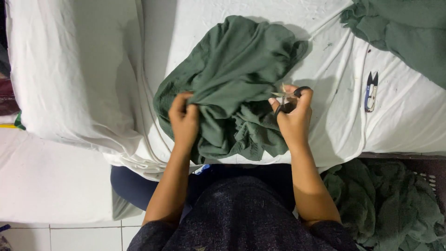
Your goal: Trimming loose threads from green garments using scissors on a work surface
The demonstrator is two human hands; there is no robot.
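A crumpled dark green crinkled cloth point(232, 88) lies in a heap on the white-sheeted tabletop point(395, 116), right in front of the person. The left hand point(184, 118) is clenched on a fold at the heap's near left, pulling a ridge taut that runs rightward. The right hand point(292, 116) grips small black-handled scissors point(287, 98), blades pointing left at the cloth's right edge, touching or just beside it. A blue-handled thread snipper point(370, 91) lies well apart, far right.

White-sheeted table point(409, 121): green garment point(232, 79), thread snips point(370, 91), green cloth point(409, 32).
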